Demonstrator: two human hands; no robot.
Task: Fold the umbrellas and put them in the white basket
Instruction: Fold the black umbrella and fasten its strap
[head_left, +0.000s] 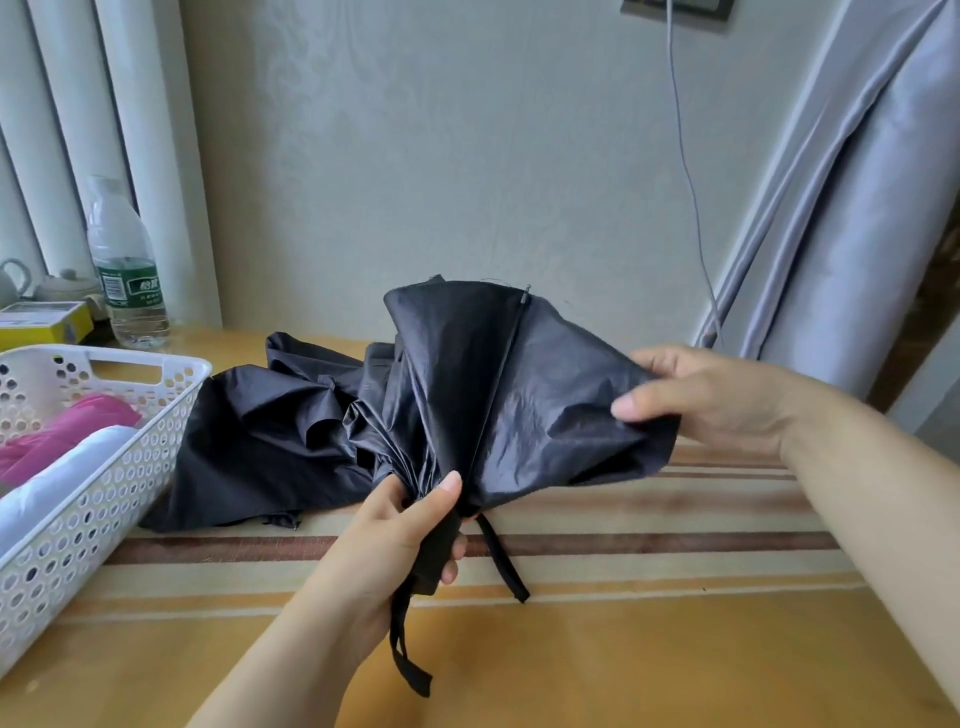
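My left hand (410, 530) has its grip closed round the black handle (439, 551) of the black umbrella (467, 395), thumb up against the gathered cloth where the ribs meet. My right hand (696, 395) pinches the outer edge of one panel between thumb and fingers and draws it out to the right. The canopy is collapsed but loose: one panel stands up with a rib tip (528, 293) at its top, and the rest slumps across the bench (623, 649) toward the white basket (171, 415). A pink umbrella (67, 426) and a white one (62, 483) already lie in that basket, so I judge this black one to be the last in view.

To do this step well, I should keep the handle steady and low, pull each panel taut along its rib, and lay the pleats over one another in a single direction. Bunched cloth would make the roll fat and the closing strap (501, 556) hard to wrap. The wrist loop (408, 649) hangs under my left hand; I should keep it clear of the folds. The heap on the left still needs the same smoothing before I roll.
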